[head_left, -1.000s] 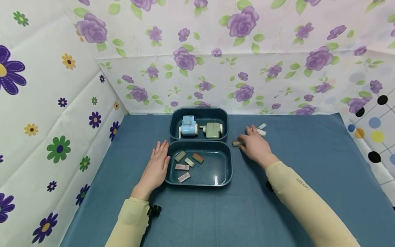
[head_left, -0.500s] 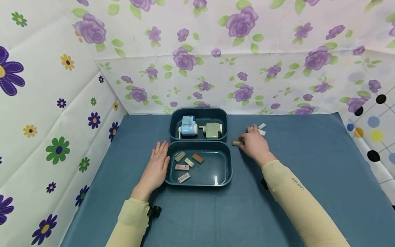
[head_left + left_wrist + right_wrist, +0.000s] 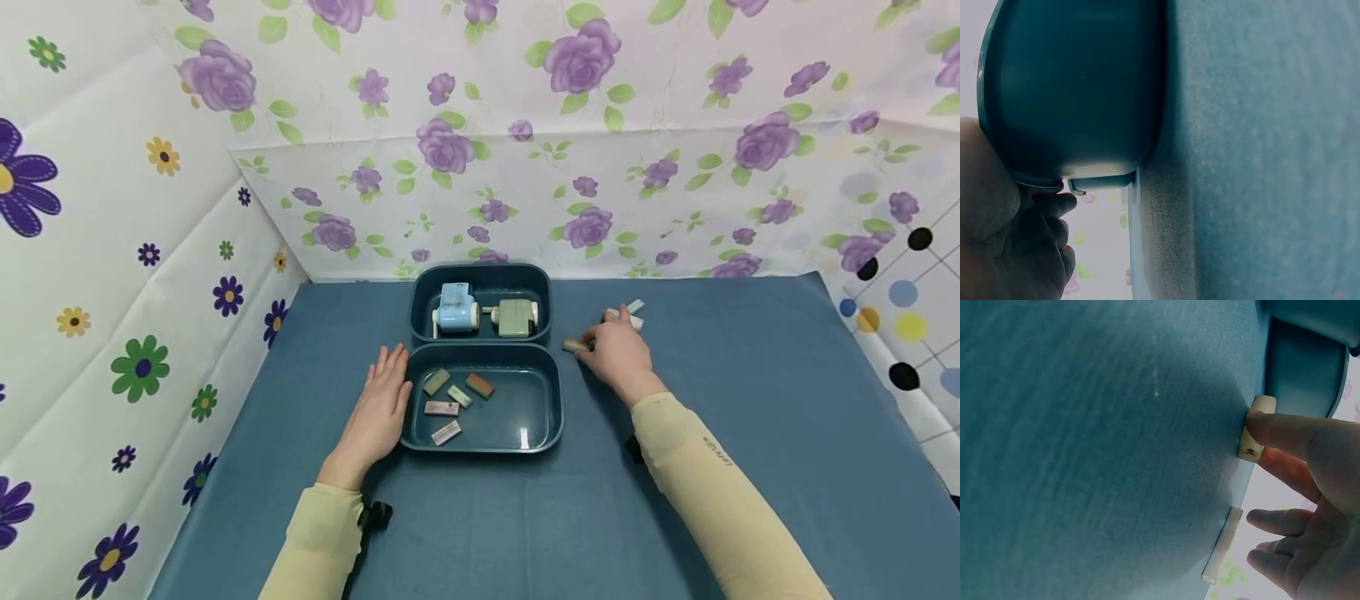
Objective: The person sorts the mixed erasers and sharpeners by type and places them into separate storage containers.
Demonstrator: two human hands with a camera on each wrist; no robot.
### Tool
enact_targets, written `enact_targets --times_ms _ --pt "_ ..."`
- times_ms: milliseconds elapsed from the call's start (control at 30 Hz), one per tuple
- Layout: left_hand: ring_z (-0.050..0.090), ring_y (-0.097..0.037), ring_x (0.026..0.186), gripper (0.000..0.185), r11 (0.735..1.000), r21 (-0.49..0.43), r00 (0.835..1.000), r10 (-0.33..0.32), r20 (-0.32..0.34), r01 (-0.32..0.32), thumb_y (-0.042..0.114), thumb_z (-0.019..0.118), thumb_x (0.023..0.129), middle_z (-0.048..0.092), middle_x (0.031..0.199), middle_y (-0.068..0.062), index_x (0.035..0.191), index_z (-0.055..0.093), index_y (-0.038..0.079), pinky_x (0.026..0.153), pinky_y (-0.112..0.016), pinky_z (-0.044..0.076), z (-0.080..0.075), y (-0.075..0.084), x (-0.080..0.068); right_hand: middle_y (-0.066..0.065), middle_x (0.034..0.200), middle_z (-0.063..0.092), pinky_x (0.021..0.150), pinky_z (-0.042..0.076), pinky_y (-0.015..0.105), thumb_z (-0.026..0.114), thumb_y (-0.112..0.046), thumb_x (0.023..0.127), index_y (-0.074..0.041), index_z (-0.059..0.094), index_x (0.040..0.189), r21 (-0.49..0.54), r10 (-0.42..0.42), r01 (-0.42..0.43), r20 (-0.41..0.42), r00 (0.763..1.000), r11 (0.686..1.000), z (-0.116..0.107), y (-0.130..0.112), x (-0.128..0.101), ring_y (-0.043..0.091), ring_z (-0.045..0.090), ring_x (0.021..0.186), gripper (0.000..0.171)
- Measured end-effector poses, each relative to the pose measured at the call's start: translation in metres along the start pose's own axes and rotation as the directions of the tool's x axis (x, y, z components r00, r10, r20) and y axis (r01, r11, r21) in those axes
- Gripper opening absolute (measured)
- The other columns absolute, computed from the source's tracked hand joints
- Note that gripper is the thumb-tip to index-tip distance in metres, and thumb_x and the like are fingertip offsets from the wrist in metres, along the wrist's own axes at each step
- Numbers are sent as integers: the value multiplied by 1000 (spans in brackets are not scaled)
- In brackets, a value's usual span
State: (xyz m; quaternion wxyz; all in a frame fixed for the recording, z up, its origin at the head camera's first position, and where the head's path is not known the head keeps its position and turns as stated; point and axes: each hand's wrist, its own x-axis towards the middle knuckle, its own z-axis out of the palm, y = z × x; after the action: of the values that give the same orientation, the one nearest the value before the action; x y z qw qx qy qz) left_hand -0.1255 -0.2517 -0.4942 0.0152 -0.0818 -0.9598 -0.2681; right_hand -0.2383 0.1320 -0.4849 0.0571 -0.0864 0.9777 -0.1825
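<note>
My right hand (image 3: 594,344) pinches a small beige eraser (image 3: 575,345) between thumb and finger; the eraser lies on the blue cloth just right of the two teal trays. In the right wrist view the thumb (image 3: 1285,432) presses on the eraser (image 3: 1252,432), with another finger under it. My left hand (image 3: 384,390) lies flat on the cloth, fingers straight, against the left wall of the near tray (image 3: 547,433). The left wrist view shows that hand (image 3: 1013,240) beside the tray's outer wall (image 3: 1075,94).
The near tray holds several erasers (image 3: 450,400). The far tray (image 3: 480,272) holds a blue sharpener (image 3: 456,307) and a green one (image 3: 516,317). Two pale erasers (image 3: 636,313) lie behind my right hand; one shows as a white eraser (image 3: 1222,545). Flowered walls enclose the table.
My right hand's fingers have drawn in from the pale erasers and closed on the beige eraser, which stays in place. The left hand has not moved.
</note>
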Motion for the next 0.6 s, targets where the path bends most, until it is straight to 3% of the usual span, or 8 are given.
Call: enact_targets --times_ms 200,333,500,600 --pt "5 -34 165 57 1000 2 1000 0 -2 0 16 44 117 20 176 -18 168 27 -4 132 -56 7 2 0 0 33 153 52 102 53 65 81 -22 99 -4 84 112 -41 -21 19 -47 999 999 3 -2 -1 52 22 157 23" --pt "3 -32 165 57 1000 -4 1000 -3 6 3 16 43 117 19 177 -18 168 25 -3 132 -55 6 1 0 -1 32 144 60 100 56 60 81 -21 98 -1 85 99 -142 -56 44 -84 995 989 5 -8 0 51 32 154 20" --pt "5 -34 165 57 1000 -7 1000 7 -4 -7 16 43 117 20 176 -19 168 26 -4 132 -56 7 0 0 -1 33 136 65 121 40 53 80 -15 97 3 84 87 -255 -105 77 -98 990 964 6 -17 2 51 36 152 20" --pt "6 -37 164 57 1000 -10 1000 18 -13 -18 14 45 117 21 175 -21 167 26 -5 131 -58 8 0 0 0 33 138 64 125 34 53 79 -12 98 4 83 87 -293 -118 88 -87 989 952 6 -19 1 50 35 153 20"
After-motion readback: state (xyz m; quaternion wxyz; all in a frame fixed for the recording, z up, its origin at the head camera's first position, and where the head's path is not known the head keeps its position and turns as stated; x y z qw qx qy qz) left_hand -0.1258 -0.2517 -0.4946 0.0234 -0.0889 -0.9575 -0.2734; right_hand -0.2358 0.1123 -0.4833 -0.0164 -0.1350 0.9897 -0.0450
